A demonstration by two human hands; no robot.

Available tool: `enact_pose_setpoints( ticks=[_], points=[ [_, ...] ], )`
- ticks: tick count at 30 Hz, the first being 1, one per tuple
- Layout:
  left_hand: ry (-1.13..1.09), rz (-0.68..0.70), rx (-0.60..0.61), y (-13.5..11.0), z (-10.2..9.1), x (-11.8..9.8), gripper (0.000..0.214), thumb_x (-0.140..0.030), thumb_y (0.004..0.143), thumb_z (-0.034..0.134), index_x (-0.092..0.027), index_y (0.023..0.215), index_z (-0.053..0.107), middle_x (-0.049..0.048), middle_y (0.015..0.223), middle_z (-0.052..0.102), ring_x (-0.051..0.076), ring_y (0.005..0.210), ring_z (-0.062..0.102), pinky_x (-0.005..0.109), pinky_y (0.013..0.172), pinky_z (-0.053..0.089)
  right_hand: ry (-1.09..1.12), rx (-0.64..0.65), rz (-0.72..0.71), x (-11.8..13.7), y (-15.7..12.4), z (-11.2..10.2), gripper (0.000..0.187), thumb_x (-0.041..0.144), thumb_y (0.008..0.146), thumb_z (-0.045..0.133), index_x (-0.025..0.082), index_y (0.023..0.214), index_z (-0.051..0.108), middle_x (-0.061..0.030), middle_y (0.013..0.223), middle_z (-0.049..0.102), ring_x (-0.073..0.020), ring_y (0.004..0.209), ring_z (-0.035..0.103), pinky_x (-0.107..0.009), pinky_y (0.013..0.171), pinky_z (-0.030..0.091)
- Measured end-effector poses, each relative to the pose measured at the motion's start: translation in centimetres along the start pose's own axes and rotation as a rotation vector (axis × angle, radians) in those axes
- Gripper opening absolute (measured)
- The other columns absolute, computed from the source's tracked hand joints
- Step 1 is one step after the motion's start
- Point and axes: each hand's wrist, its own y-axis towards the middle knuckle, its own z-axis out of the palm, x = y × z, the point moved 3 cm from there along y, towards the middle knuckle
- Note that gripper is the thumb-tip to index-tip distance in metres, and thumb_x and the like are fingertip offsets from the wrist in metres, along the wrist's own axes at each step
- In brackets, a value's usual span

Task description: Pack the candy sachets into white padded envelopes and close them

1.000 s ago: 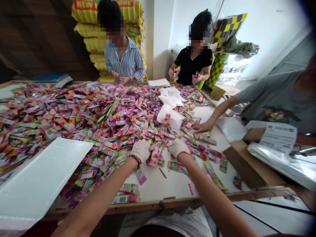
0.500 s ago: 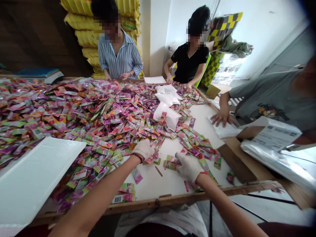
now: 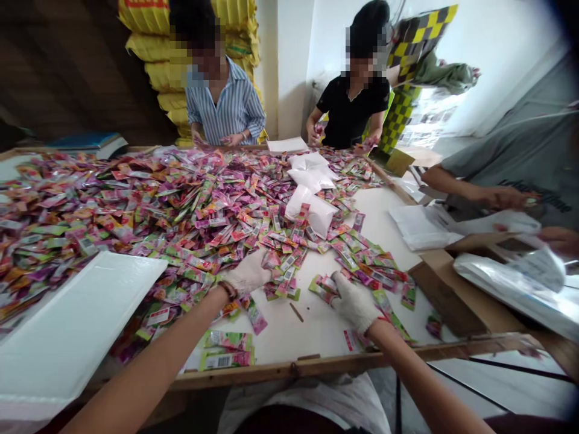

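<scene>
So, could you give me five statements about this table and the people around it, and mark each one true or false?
1. The camera wearer's hands are bare. False: the left hand and the right hand wear pale gloves.
2. Puffed white pouches rest on the heaped sachets. True.
3. The open cardboard box is on the wearer's left. False: the cardboard box is on the right.
4. A person in a striped shirt is across the table. True.
5. The sachets are all plain white. False: pink, purple and green show.

White gloves [image 3: 248,275], brown bracelet [image 3: 229,290]
</scene>
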Motion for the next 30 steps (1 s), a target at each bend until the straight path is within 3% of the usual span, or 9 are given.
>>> enact_pose_setpoints(
  ticks=[4, 8, 12, 15, 18, 21, 23, 26, 30],
  points=[
    [0.355, -0.056, 0.058, 1.7, 4.5, -2.0, 0.038, -0.052, 0.073, 0.066, -0.017, 0.085, 0.063, 0.0106, 0.085, 0.069, 0.024, 0.079, 0.064, 0.03, 0.068, 0.046, -0.143, 0.098, 0.065, 1.5, 1.7, 1.1, 0.04, 0.037, 0.079, 0.063, 0.023, 0.116, 0.058, -0.0113, 0.104, 0.069, -0.0258, 0.091, 0.065, -0.03, 0.071, 0.044],
    [0.446, -0.042, 0.12, 2.0, 6.9, -2.8, 0.019, -0.033, 0.076, 0.062, -0.016, 0.084, 0.065, 0.0161, 0.091, 0.07, 0.027, 0.086, 0.066, 0.033, 0.073, 0.047, -0.165, 0.108, -0.168, 3.1, -0.2, 1.9, 0.029, 0.024, 0.075, 0.058, 0.02, 0.103, 0.064, -0.0112, 0.105, 0.067, -0.025, 0.095, 0.063, -0.03, 0.077, 0.044],
    [0.372, 0.14, 0.096, 0.9, 4.4, -2.7, 0.015, -0.026, 0.079, 0.056, -0.02, 0.09, 0.064, 0.0094, 0.094, 0.069, 0.022, 0.087, 0.064, 0.03, 0.077, 0.047, -0.109, 0.113, -0.393, 3.0, -2.7, 0.8, 0.036, 0.016, 0.068, 0.057, 0.02, 0.103, 0.065, -0.0097, 0.112, 0.064, -0.025, 0.099, 0.06, -0.032, 0.086, 0.043],
    [0.194, 0.209, 0.035, 0.3, 1.2, -2.3, 0.025, -0.02, 0.081, 0.051, -0.019, 0.105, 0.06, 0.0072, 0.094, 0.067, 0.018, 0.083, 0.062, 0.028, 0.078, 0.048, 0.044, 0.057, -0.255, 1.1, -2.5, -1.2, 0.047, 0.015, 0.072, 0.053, 0.018, 0.118, 0.059, -0.0113, 0.106, 0.067, -0.0244, 0.096, 0.061, -0.034, 0.087, 0.045],
    [0.014, 0.184, 0.042, 0.2, -0.3, -1.8, 0.038, -0.021, 0.075, 0.061, -0.017, 0.113, 0.057, 0.0049, 0.092, 0.066, 0.017, 0.082, 0.06, 0.025, 0.075, 0.048, 0.347, 0.09, -0.15, -0.4, -0.9, -2.5, 0.052, 0.022, 0.077, 0.053, 0.02, 0.128, 0.051, -0.0093, 0.098, 0.069, -0.0216, 0.084, 0.064, -0.033, 0.076, 0.05],
    [0.053, 0.173, 0.117, 0.3, 0.3, -1.9, 0.039, -0.022, 0.066, 0.072, -0.018, 0.103, 0.061, 0.0014, 0.084, 0.066, 0.017, 0.078, 0.059, 0.022, 0.065, 0.046, 0.595, 0.233, -0.064, -1.2, 0.9, -2.6, 0.054, 0.036, 0.085, 0.047, 0.021, 0.137, 0.043, -0.0036, 0.077, 0.067, -0.0176, 0.059, 0.061, -0.028, 0.056, 0.048],
    [0.172, 0.203, 0.128, 0.4, 0.9, -2.2, 0.023, -0.018, 0.068, 0.067, -0.018, 0.091, 0.062, -0.0002, 0.078, 0.065, 0.016, 0.073, 0.058, 0.021, 0.062, 0.043, 0.568, 0.212, 0.021, -1.8, 1.8, -2.6, 0.062, 0.038, 0.082, 0.054, 0.02, 0.139, 0.04, -0.0014, 0.072, 0.065, -0.016, 0.054, 0.058, -0.026, 0.052, 0.046],
    [0.347, 0.269, 0.08, 0.8, 1.5, -2.6, 0.011, -0.017, 0.074, 0.058, -0.017, 0.084, 0.062, 0.0009, 0.077, 0.065, 0.015, 0.072, 0.059, 0.022, 0.063, 0.043, 0.45, 0.099, 0.013, -1.9, 2.5, -2.8, 0.075, 0.032, 0.069, 0.071, 0.02, 0.137, 0.044, -0.0044, 0.09, 0.068, -0.0173, 0.068, 0.063, -0.026, 0.062, 0.049],
    [0.667, 0.35, 0.191, 1.8, 3.5, -2.6, 0.017, -0.024, 0.081, 0.056, -0.016, 0.093, 0.064, 0.0094, 0.09, 0.07, 0.023, 0.082, 0.065, 0.028, 0.069, 0.048, 0.334, 0.142, -0.169, 1.0, 2.7, -1.5, 0.055, 0.031, 0.067, 0.074, 0.022, 0.119, 0.058, -0.0036, 0.097, 0.07, -0.0192, 0.081, 0.065, -0.025, 0.07, 0.048]
  ],
)
